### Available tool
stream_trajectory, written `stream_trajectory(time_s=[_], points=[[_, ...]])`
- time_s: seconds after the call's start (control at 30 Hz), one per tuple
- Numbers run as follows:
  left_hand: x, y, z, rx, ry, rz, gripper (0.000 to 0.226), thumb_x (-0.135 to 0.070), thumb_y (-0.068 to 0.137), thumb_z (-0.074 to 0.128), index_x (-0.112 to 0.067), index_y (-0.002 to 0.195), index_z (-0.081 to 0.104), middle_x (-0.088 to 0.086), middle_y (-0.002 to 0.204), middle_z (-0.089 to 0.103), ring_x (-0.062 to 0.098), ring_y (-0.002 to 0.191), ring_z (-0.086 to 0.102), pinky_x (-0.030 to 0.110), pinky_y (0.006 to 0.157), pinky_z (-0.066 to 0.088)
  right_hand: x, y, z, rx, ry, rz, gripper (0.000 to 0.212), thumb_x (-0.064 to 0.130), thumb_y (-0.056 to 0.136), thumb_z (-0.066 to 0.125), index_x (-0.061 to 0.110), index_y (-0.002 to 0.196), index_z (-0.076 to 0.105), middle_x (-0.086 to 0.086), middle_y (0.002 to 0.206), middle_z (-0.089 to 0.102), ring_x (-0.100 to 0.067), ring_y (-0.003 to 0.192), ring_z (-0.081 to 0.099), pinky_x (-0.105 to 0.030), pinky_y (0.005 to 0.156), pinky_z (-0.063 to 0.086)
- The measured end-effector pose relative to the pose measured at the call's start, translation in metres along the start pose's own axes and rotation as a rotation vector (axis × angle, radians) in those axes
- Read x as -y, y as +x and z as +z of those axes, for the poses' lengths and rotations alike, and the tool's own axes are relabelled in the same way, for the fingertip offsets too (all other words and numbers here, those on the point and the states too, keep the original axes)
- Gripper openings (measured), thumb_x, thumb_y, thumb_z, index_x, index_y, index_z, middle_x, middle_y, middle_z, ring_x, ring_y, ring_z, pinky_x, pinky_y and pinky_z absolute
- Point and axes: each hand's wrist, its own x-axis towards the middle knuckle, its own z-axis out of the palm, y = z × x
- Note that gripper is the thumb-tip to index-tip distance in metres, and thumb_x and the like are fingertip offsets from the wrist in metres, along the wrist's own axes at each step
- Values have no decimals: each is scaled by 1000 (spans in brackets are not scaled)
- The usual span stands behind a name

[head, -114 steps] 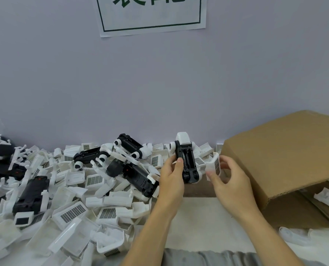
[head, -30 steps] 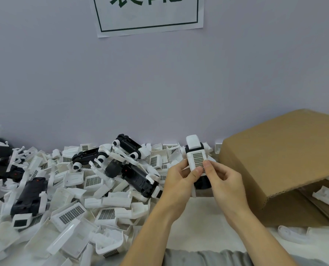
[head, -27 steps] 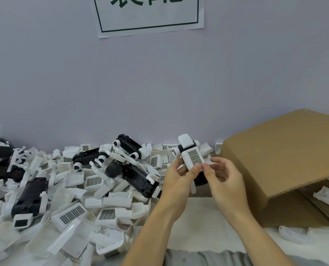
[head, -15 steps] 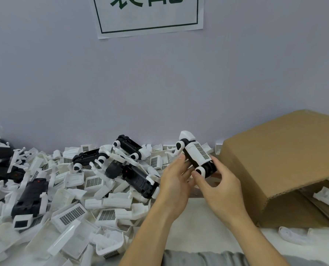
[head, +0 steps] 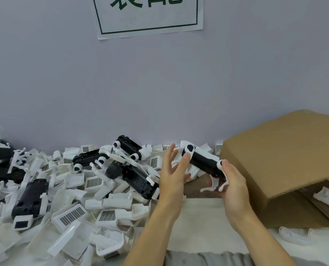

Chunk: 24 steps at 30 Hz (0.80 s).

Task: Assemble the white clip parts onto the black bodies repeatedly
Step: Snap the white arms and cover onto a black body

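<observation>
A: Item: black body point(head: 204, 162), white clips fitted. Location?
B: Above desk point(head: 200, 223), beside box point(head: 286, 162). Right hand point(head: 231, 186) grip pinching its lower end, likely for boxing; left hand point(head: 174, 169) spread.

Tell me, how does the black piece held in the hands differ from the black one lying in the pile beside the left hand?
The held black body is up in the air, gripped by the right hand with the left hand open at its other end; the pile black body lies untouched among loose white parts. The held one tilts down to the right with thin white legs hanging below. Both are long black bodies carrying white fittings.
</observation>
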Motion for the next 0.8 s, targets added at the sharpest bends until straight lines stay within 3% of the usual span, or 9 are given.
stream_trajectory(time_s=[0.13, 0.2, 0.27, 0.37, 0.43, 0.5, 0.67, 0.73, 0.8], points=[[1, 0, 1, -22, -65, -44, 41, -37, 90, 74, -45, 128, 62, 3, 135, 63, 16, 121, 63, 34, 85, 60, -2, -1, 1, 56, -49, -10, 39, 42, 97, 49, 15, 110, 74, -20, 111, 70, -38, 102, 63, -76, 85, 47], [1, 0, 0, -34, -90, -58, 37, -26, 94, 71, -42, 126, 64, 4, 132, 64, 18, 119, 65, 33, 82, 61, -3, 0, -1, 67, -51, -7, 36, 39, 99, 49, 15, 114, 72, -22, 115, 69, -45, 108, 61, -76, 85, 47], [0, 1, -2, -22, -95, -65, 38, -19, 95, 66, -42, 125, 64, 0, 131, 66, 15, 118, 65, 33, 85, 59, -2, 0, -2, 60, 4, 1, 27, 26, 103, 50, 15, 116, 70, -18, 117, 69, -37, 102, 64, -67, 77, 52], [-1, 2, -4, -7, -4, -90, 43, -15, 95, 61, -48, 122, 62, -15, 124, 68, 8, 116, 64, 36, 99, 54, 4, -3, -4, 44, 48, -123, 21, 12, 98, 57, 18, 115, 68, -11, 115, 70, -21, 96, 67, -35, 62, 55], [-1, 1, -4, 42, 17, -121, 46, -12, 94, 58, -50, 119, 61, -25, 109, 73, 5, 108, 69, 29, 89, 56, 7, -6, -4, 33, 39, -251, 26, 13, 89, 64, 22, 113, 67, -5, 109, 70, -14, 94, 65, -23, 61, 52], [0, 1, -4, 64, 7, -152, 46, -10, 94, 56, -51, 115, 61, -21, 99, 76, 11, 107, 71, 28, 85, 54, 10, -9, -3, 21, 21, -324, 32, 17, 81, 64, 23, 112, 66, 4, 103, 70, -9, 93, 64, -18, 62, 50], [0, 2, -3, 32, -43, -157, 38, -19, 93, 66, -51, 114, 65, -10, 109, 75, 13, 101, 71, 26, 76, 56, 9, -8, -2, -36, -30, -306, 20, 8, 98, 59, 21, 113, 64, 0, 105, 72, -14, 94, 68, -20, 62, 53], [0, 1, -2, 19, -50, -142, 35, -35, 85, 75, -52, 114, 67, -8, 109, 73, 14, 95, 67, 31, 84, 54, 9, -7, -2, -79, -19, -230, 10, 18, 100, 59, 20, 107, 66, -2, 102, 74, -17, 89, 72, -26, 58, 57], [1, 2, -3, 19, -35, -115, 38, -52, 75, 74, -56, 113, 69, -20, 106, 72, 9, 96, 61, 33, 94, 52, 11, -5, 0, -98, 25, -107, 16, 26, 102, 58, 13, 104, 66, -9, 102, 73, -23, 87, 74, -34, 52, 58]])
